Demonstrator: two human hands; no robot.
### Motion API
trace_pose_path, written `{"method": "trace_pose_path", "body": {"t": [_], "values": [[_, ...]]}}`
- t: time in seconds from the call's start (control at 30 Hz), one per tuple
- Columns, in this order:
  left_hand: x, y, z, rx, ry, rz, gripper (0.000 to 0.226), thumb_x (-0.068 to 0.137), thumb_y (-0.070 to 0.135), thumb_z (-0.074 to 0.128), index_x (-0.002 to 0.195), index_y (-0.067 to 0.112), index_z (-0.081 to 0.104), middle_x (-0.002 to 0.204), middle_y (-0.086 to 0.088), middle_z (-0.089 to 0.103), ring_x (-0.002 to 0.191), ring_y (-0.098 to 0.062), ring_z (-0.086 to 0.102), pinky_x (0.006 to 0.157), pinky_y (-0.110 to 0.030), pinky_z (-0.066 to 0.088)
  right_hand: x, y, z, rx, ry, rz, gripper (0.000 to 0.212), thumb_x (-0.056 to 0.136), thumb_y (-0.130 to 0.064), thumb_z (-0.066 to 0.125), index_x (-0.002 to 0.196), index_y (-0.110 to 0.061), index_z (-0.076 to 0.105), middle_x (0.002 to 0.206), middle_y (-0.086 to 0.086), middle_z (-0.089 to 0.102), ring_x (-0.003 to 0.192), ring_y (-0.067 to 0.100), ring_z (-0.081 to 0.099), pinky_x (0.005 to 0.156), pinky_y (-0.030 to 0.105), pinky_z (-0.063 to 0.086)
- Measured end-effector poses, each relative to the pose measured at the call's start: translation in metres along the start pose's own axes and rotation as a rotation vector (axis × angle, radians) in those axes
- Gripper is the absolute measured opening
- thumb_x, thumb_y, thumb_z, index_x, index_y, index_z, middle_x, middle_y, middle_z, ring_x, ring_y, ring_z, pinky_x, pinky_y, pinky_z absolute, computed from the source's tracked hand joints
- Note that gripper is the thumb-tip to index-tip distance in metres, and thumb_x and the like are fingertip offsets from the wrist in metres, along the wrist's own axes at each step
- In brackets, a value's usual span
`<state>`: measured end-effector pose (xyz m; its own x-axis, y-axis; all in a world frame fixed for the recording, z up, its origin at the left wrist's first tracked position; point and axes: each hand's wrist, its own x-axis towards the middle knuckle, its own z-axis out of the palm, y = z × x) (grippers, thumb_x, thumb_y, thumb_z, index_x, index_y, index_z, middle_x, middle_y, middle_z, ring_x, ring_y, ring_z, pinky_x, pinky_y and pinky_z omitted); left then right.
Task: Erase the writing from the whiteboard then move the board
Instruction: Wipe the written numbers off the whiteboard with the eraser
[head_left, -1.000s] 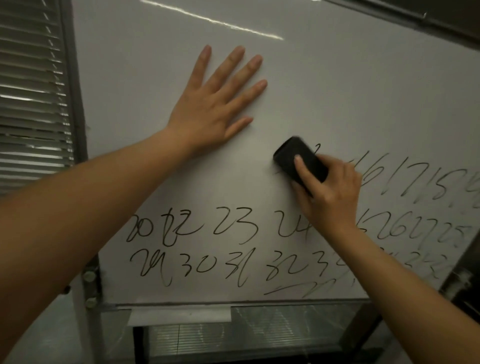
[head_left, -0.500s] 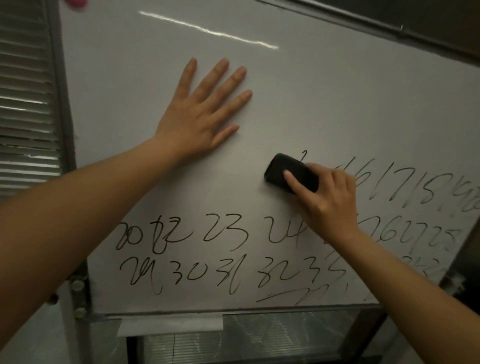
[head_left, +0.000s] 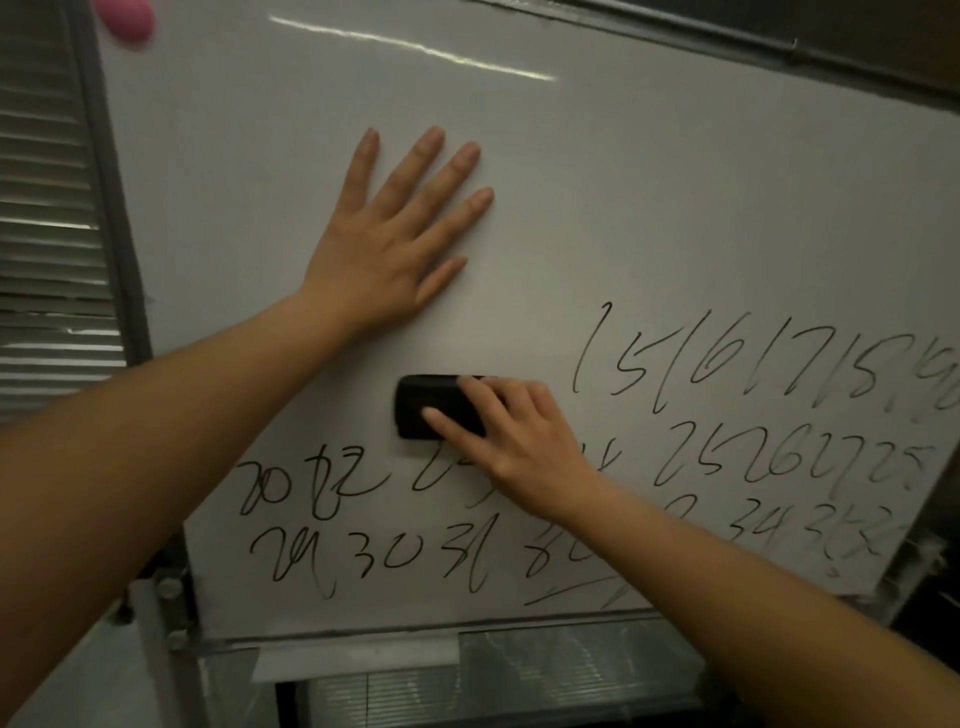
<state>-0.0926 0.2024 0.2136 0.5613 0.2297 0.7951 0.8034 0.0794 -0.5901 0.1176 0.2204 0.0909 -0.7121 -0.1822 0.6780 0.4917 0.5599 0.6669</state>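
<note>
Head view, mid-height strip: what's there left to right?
Grey slatted blinds → grey whiteboard frame edge → open left hand flat on the white whiteboard → black rectangular eraser → right hand gripping it → black handwritten numbers.

Whiteboard (head_left: 649, 208) on metal frame; black eraser (head_left: 426, 408), pink magnet (head_left: 127, 21), handwritten nos. on it.

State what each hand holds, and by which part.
Right hand grips the black eraser by its right end, against the whiteboard. Left hand holds nothing, pressing flat.
</note>
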Motion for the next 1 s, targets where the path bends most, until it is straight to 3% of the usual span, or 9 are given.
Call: {"method": "trace_pose_path", "body": {"t": [0.13,0.27,0.4,0.63,0.73,0.87,1.0], "values": [[0.002,0.005,-0.005,-0.004,-0.004,0.006,0.053,0.105,0.038,0.033,0.152,0.014,0.029,0.157,-0.016,0.027,0.144,-0.038,0.023,0.110,-0.065,0.015,-0.041,0.031,-0.018,-0.078,-0.051,-0.019,0.039,0.099,-0.006,0.031,0.133,-0.017,0.046,0.121,0.021,0.045,0.100,0.033,0.047,0.076,0.040,0.034],[0.000,0.005,-0.008,-0.018,-0.052,-0.015,0.055,0.105,0.040,0.032,0.153,0.014,0.027,0.158,-0.016,0.023,0.145,-0.039,0.020,0.111,-0.065,0.012,-0.073,0.052,-0.036,-0.178,-0.110,0.014,0.051,0.086,-0.003,0.051,0.134,-0.019,0.046,0.122,0.022,0.045,0.099,0.034,0.046,0.074,0.042,0.033],[-0.002,0.006,-0.011,-0.015,-0.065,-0.023,0.055,0.104,0.040,0.032,0.153,0.014,0.028,0.159,-0.015,0.022,0.146,-0.038,0.019,0.111,-0.067,0.013,-0.067,0.048,-0.038,-0.189,-0.098,0.029,0.058,0.079,-0.003,0.057,0.133,-0.019,0.047,0.122,0.021,0.045,0.098,0.033,0.046,0.074,0.041,0.033],[-0.001,0.009,-0.011,-0.021,-0.070,-0.031,0.056,0.104,0.040,0.032,0.153,0.014,0.027,0.159,-0.015,0.020,0.146,-0.038,0.017,0.111,-0.067,0.010,-0.004,0.005,-0.013,-0.062,0.041,0.153,0.043,0.085,-0.008,0.060,0.127,-0.018,0.053,0.118,0.019,0.046,0.092,0.031,0.047,0.073,0.039,0.032],[-0.002,0.010,-0.013,-0.011,-0.060,-0.037,0.056,0.104,0.040,0.033,0.152,0.012,0.028,0.159,-0.017,0.021,0.145,-0.039,0.017,0.109,-0.068,0.010,0.000,-0.014,-0.012,0.018,-0.012,0.124,0.042,0.086,-0.010,0.055,0.128,-0.017,0.056,0.114,0.020,0.051,0.089,0.030,0.047,0.075,0.039,0.032],[0.002,0.017,-0.012,0.000,-0.019,-0.014,0.056,0.103,0.037,0.034,0.151,0.008,0.029,0.157,-0.019,0.023,0.145,-0.036,0.018,0.110,-0.066,0.005,-0.012,-0.027,-0.028,0.136,-0.209,-0.035,0.044,0.086,-0.018,0.056,0.130,-0.021,0.058,0.109,0.016,0.060,0.091,0.030,0.053,0.079,0.039,0.034],[0.026,0.040,-0.009,-0.023,0.014,-0.029,0.052,0.102,0.032,0.039,0.150,0.012,0.034,0.156,-0.019,0.026,0.145,-0.036,0.019,0.109,-0.066,0.007,-0.039,0.007,-0.048,0.211,-0.109,0.056,0.045,0.087,-0.019,0.063,0.130,-0.018,0.051,0.110,0.020,0.060,0.099,0.033,0.054,0.082,0.041,0.037]]}}
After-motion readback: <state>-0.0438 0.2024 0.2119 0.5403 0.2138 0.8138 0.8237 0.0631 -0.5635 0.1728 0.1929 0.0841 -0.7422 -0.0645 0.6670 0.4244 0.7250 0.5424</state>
